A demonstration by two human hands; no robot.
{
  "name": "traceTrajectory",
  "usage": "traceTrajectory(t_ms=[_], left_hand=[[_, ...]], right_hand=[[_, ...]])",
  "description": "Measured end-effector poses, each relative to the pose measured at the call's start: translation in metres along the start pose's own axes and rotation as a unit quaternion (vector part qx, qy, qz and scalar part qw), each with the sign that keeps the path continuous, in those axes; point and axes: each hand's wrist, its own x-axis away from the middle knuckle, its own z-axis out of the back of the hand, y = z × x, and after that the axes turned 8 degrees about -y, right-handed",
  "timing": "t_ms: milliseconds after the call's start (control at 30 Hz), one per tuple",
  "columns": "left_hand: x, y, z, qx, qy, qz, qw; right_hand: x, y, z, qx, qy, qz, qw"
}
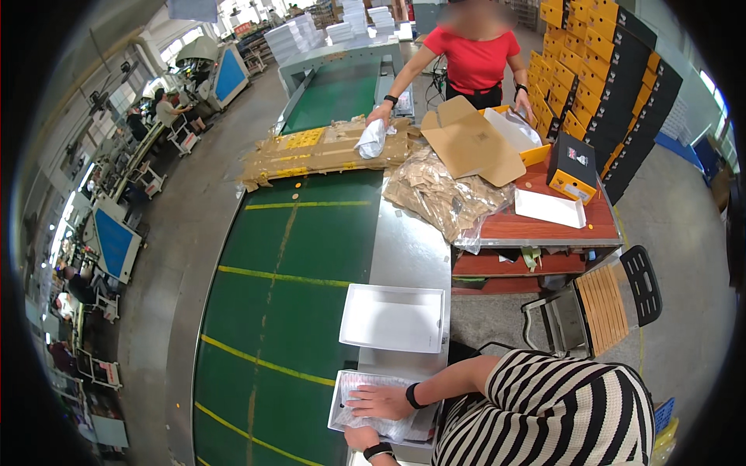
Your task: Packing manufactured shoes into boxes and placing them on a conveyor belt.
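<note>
I see my left hand (pixel 362 440) on the near edge of the open white box (pixel 342 388), fingers hidden, so I cannot tell its grip. My right hand (pixel 381 401) lies flat and spread on the wrapping paper (pixel 373 423) inside that box, clasping nothing. Just beyond the box, an empty lid (pixel 393 318) waits; closing looks left to do.

Left hand (pixel 359 441) mostly cut by the lower edge with only wrist and watch showing, right hand (pixel 381 401) covers the middle of the plastic-wrapped item (pixel 351 415) so contents unreadable, co-worker's face (pixel 474 12) blurred, far-left workers (pixel 167 109) too small to tell.
</note>
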Motion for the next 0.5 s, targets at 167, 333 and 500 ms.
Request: traceTrajectory(t_ms=[167, 333, 500], left_hand=[[-0.001, 0.004, 0.010, -0.037, -0.021, -0.018, 0.999], [0.016, -0.008, 0.012, -0.017, 0.029, -0.107, 0.994], [0.014, -0.019, 0.004, -0.057, 0.008, -0.032, 0.998]], right_hand=[[0.001, -0.010, 0.012, 0.043, -0.035, -0.017, 0.998], [0.011, 0.002, -0.011, 0.041, 0.023, 0.009, 0.999], [0.007, 0.002, 0.004, -0.051, -0.009, 0.029, 0.998]])
